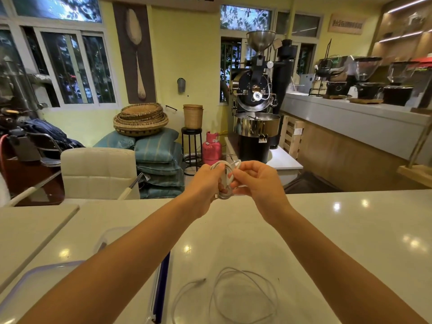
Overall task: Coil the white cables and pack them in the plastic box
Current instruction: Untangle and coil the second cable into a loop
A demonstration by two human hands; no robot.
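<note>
Both hands raised above the counter's (327,230) far edge. Left hand (205,183) grips a small coiled white cable (224,177); right hand (254,181) pinches its loops. Second thin cable (245,295) lies loose near the front edge; clear plastic box (35,284) front-left on glossy pale stone.

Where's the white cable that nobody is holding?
The loose white cable lies on the white counter at the bottom of the head view, close to the person, just right of the plastic box.

Warm indoor light; ceiling lamps glare on the glossy countertop (327,230); wide-angle edges bend, slightly soft
</note>
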